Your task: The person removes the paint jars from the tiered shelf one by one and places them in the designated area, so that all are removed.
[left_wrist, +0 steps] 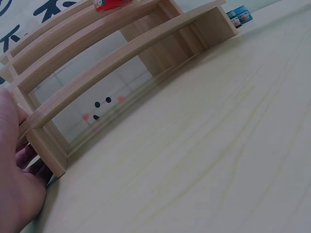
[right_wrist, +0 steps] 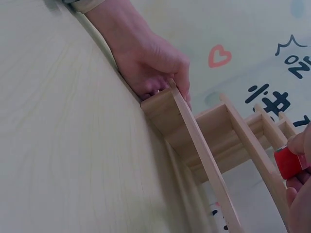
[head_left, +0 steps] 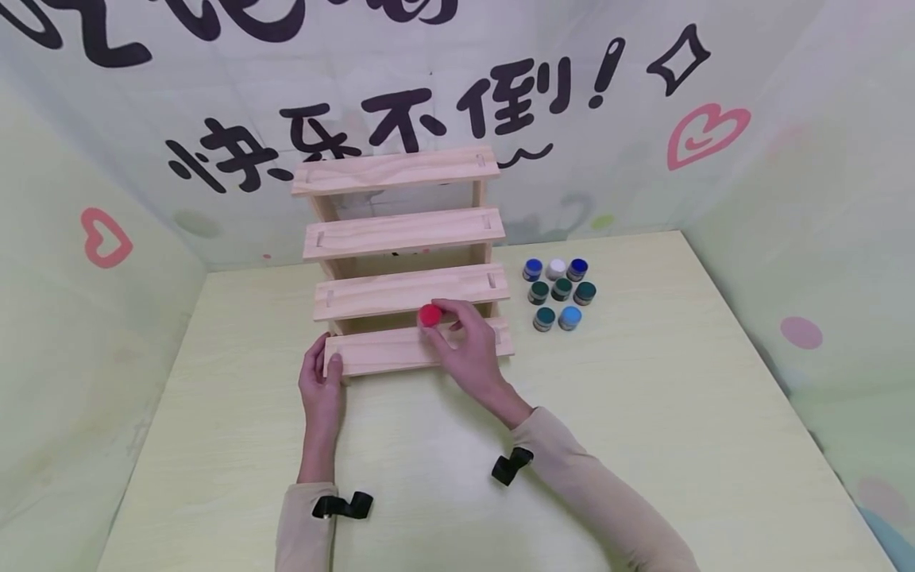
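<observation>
A four-tier wooden stepped rack (head_left: 409,230) stands on the table against the back wall. My left hand (head_left: 321,389) grips the left end of its lowest tier, thumb on the top and fingers round the side; the left wrist view shows this hand (left_wrist: 17,165) at the rack's end panel (left_wrist: 48,150). Between thumb and fingers, my right hand (head_left: 468,349) pinches a small jar with a red lid (head_left: 430,315), over the lowest tier. The same red jar (right_wrist: 289,162) appears in the right wrist view. Whether it touches the board is unclear.
Right of the rack, several small lidded jars stand grouped on the table (head_left: 643,381): blue ones (head_left: 532,269), a white one (head_left: 556,269), dark green ones (head_left: 561,288) and a light blue one (head_left: 569,318). A printed wall (head_left: 600,183) rises behind the rack.
</observation>
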`<state>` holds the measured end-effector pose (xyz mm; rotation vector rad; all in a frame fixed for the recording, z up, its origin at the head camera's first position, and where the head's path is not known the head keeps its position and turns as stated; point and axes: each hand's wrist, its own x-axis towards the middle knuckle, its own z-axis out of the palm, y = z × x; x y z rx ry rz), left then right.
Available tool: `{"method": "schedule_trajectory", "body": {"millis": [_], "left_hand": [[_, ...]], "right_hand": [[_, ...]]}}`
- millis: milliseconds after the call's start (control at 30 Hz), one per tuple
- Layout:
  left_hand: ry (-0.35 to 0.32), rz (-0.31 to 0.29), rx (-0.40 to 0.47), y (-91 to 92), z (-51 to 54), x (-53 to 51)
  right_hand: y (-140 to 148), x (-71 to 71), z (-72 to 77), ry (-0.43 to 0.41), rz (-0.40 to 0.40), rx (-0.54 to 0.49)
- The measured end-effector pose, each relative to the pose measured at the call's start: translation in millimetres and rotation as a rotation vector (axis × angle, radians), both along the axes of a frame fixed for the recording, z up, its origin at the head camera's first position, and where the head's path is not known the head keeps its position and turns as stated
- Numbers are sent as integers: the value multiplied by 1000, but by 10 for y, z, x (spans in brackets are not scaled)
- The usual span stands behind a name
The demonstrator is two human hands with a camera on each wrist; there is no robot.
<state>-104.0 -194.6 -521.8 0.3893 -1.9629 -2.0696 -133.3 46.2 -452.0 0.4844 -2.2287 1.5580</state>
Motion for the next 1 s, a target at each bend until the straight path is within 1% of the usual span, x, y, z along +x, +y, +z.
{"method": "schedule_trajectory", "body": {"millis": [167,300,433,567,667,833,933,1000], "left_hand": [[11,-1,-1,1,-17,-8],[18,0,2,-3,-26,-15],[10,-3,0,-6,-19,-13],[4,-7,5,-6,-11,-9],[14,-6,17,1,-3,-7],[21,-12,17,10,5,-2],[16,-12,8,11,12,5],[14,-10,6,12,18,7]], "right_hand": [[123,-20,9,47,-38,-51],[226,-40,34,81,-86,-64],[327,-70,54,116,-131,-71],[422,-111,77,162,-157,-100],[497,-138,88,200,-174,-123],[641,-164,88,255,-228,-138],[725,-163,136,280,-259,-143],[769,-133,232,292,-277,-149]]}}
